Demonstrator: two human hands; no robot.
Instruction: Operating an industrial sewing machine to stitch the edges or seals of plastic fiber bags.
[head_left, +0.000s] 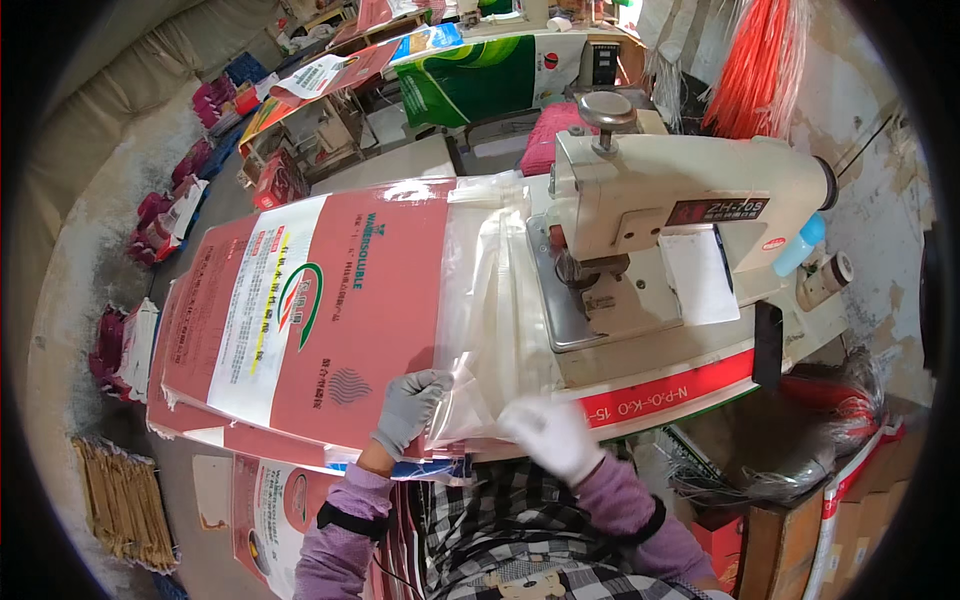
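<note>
A stack of printed red and white plastic sacks lies flat on the table left of a cream industrial sewing machine. Clear plastic liner sticks out of the sacks' right ends, creased and shiny, reaching close to the machine's metal plate. My left hand, in a grey glove, pinches the liner at the near corner of the top sack. In a white glove, my right hand is just to the right, over the liner's near edge. Motion smears its fingers, so their grip is unclear.
Red thread hangs at the upper right. A light-blue bottle stands behind the machine. Folded brown bundles and maroon-and-white bundles line the left. Cardboard boxes are at the lower right.
</note>
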